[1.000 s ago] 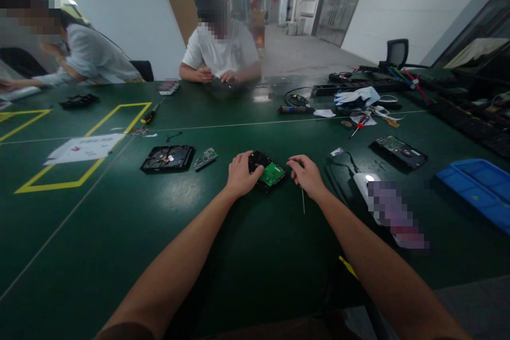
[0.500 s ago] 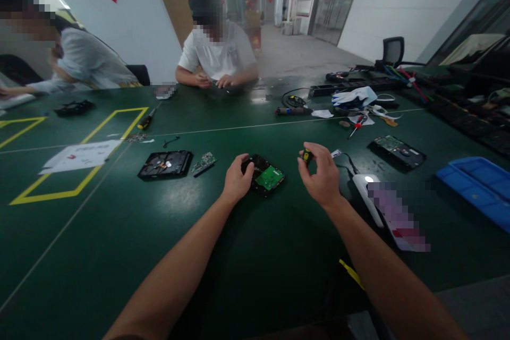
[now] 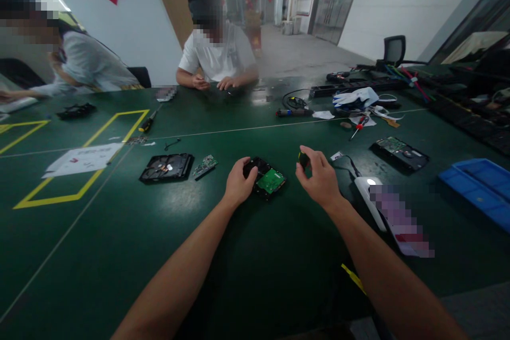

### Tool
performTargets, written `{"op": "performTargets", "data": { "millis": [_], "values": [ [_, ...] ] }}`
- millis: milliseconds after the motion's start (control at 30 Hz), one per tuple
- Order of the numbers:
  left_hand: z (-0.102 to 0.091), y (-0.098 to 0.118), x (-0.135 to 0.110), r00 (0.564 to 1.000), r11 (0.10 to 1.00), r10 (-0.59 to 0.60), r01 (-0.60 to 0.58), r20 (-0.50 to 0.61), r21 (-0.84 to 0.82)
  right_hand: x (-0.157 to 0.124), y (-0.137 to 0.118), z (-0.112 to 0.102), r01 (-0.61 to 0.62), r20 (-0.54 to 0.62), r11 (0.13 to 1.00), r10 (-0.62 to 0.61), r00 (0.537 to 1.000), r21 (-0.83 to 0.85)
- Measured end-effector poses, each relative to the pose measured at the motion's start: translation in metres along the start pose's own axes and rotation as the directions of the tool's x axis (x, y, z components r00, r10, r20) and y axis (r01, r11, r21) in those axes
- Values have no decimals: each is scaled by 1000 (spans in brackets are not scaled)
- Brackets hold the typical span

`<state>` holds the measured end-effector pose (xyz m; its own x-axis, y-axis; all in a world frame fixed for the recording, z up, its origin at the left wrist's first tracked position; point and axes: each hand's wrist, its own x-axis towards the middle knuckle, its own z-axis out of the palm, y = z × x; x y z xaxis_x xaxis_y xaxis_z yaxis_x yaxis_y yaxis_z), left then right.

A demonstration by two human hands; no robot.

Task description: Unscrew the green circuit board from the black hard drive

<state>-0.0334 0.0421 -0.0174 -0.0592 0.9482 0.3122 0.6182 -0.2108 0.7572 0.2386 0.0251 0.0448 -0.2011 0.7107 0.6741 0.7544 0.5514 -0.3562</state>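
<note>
A hard drive (image 3: pixel 269 180) lies on the green table in front of me, its green circuit board facing up. My left hand (image 3: pixel 240 183) grips the drive's left edge, thumb on top and fingers along the far side. To the right of the drive, my right hand (image 3: pixel 319 175) is raised, pinching a small screwdriver (image 3: pixel 303 159) with a black-and-yellow handle. Its shaft cannot be made out. Left of my left hand sit a loose circuit board (image 3: pixel 205 167) and a second, black hard drive (image 3: pixel 166 168).
A third hard drive (image 3: pixel 400 154), a blue tray (image 3: pixel 478 188) and a white device with a cable (image 3: pixel 370 196) lie to the right. A red screwdriver (image 3: pixel 360 125) and gloves (image 3: pixel 355 98) are farther back. Paper (image 3: pixel 82 160) lies left. Two people sit across the table.
My right hand has shifted slightly left with the screwdriver, whose handle now looks turned and more hidden by the fingers. My left hand stays on the hard drive. The view has moved a little.
</note>
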Motion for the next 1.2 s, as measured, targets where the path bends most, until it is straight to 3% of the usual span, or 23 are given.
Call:
{"op": "performTargets", "data": {
  "millis": [433, 1200],
  "values": [
    [-4, 5, -2, 999, 1000, 5, -6, 43, 20, -1, 3, 1, -97, 5, 994, 97, 995, -42],
    [-4, 3, -4, 999, 998, 20, -17, 41, -68, -2, 4, -1, -122, 1, 992, 122, 993, -24]
  ]
}}
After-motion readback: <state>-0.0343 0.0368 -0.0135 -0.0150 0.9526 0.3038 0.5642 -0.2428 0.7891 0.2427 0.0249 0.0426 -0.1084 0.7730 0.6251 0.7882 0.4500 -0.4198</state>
